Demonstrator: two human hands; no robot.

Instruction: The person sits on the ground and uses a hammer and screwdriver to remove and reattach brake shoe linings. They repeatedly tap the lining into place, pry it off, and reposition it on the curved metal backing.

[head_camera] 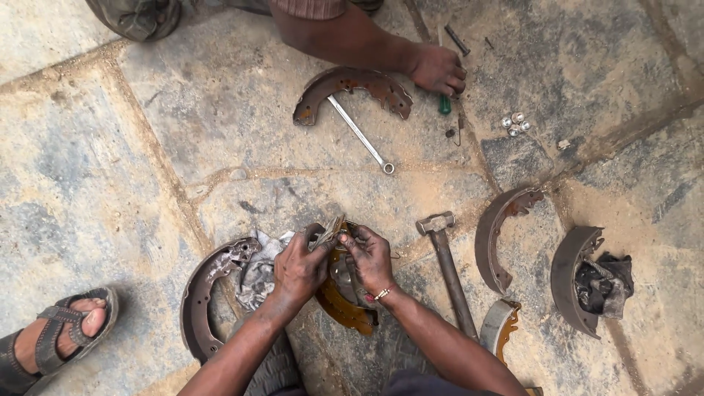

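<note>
Over a stone floor [147,147], the left hand [301,268] and the right hand [369,257] meet above an orange-lined brake shoe [341,308] that lies partly hidden beneath them. Both sets of fingers are pinched together on a small grey metal part [331,231] held between the hands. A grey rag [258,271] lies just beside the left hand, touching a rusty brake shoe [205,290]. A hammer [446,257] rests near the right hand. Farther off, another person's hand [438,67] touches a green-handled screwdriver [444,103], near a spanner [359,134] and a fourth, curved shoe [352,84].
</note>
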